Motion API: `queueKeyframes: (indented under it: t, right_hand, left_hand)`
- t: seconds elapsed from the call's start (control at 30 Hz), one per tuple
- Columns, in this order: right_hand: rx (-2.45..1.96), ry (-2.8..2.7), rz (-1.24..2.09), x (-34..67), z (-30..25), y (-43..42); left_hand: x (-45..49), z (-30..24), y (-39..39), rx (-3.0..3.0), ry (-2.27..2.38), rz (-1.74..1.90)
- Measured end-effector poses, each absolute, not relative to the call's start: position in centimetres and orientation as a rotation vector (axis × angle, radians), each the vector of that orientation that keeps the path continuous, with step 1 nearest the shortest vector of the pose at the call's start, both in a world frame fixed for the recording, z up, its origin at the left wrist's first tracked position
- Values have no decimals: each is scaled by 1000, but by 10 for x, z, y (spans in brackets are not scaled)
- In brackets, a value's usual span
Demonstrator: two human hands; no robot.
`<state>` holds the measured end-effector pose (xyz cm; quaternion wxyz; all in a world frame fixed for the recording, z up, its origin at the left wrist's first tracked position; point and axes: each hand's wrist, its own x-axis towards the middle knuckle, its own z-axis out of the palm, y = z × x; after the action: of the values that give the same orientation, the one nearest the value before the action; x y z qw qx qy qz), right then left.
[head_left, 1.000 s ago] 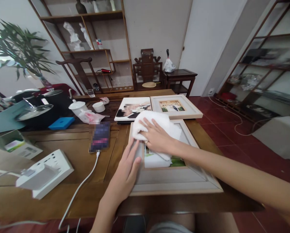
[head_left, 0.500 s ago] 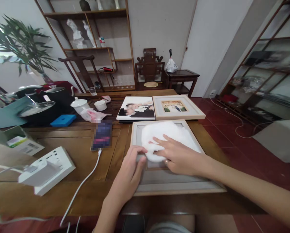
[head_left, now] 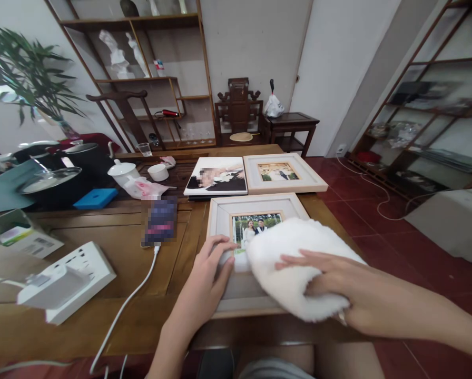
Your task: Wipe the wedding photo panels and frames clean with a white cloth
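A light wooden picture frame (head_left: pixel 242 304) lies flat near the table's front edge, with a photo (head_left: pixel 239 231) of two people at its centre. Resting on the frame's left side is my left hand (head_left: pixel 212 268), its fingers apart and holding nothing. My right hand (head_left: pixel 334 287) grips a fluffy white cloth (head_left: pixel 295 242), bunched over the frame's right half. The cloth hides the frame's right side and part of the photo.
Behind lie a second framed picture (head_left: pixel 318 184) and a photo panel (head_left: pixel 216 176). To the left are a power strip (head_left: pixel 81 279), a charging phone (head_left: pixel 160 221) with a white cable (head_left: pixel 133 295), a blue block (head_left: pixel 96 198), a teapot (head_left: pixel 123 172) and an open box (head_left: pixel 26 237).
My right hand has pulled the white cloth right and toward me, uncovering much of the photo. The left hand stays at the frame's left side.
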<state>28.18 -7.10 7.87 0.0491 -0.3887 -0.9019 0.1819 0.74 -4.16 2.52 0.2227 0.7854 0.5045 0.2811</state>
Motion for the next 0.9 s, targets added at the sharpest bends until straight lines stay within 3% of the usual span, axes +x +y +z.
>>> queueKeyframes:
  t: [0.2,0.33,0.53,0.9]
  right_hand:
    - [-1225,-2609,-198,297,53,-5]
    - [-1310,-2490,-414,293,51,34]
    - [-1294,-2674,-295,276,41,27]
    - [-1266,-2884,243,259,84,-104]
  left_hand:
    - [4,18,-41,2264,1457,732]
    - [3,15,-40,2298,1470,707]
    - [4,15,-39,2298,1479,710]
    - [4,15,-39,2296,1481,756]
